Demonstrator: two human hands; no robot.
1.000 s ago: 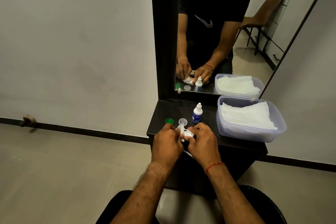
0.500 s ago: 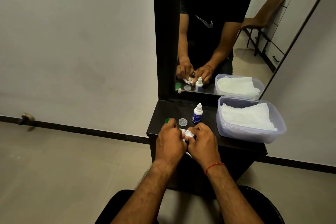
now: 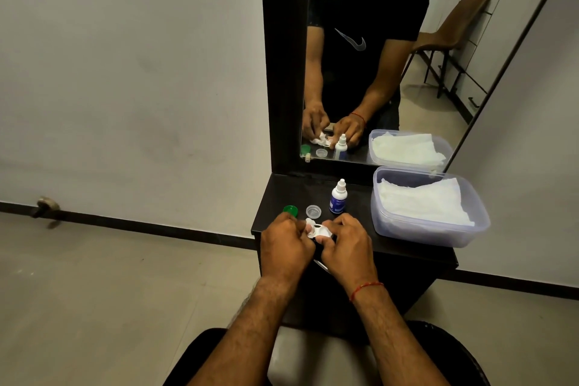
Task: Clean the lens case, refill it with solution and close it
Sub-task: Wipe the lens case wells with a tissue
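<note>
The left hand (image 3: 286, 243) and right hand (image 3: 346, 244) both pinched a crumpled white tissue (image 3: 319, 231) over the bench (image 3: 282, 194), their curled fingers (image 3: 336, 222) hiding the lens case from view.

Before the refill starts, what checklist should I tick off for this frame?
1. Caps off: green screw cap and clear round cap lie on the black shelf. Ok.
2. Small white dropper bottle upright behind the hands. Ok.
3. Hands free for the bottle: left hand and right hand both pinch the crumpled white tissue. Not ok.
4. Lens case wells wiped: hidden inside the tissue. Cannot tell.
5. Spare tissues in the clear plastic tub. Ok.
</note>
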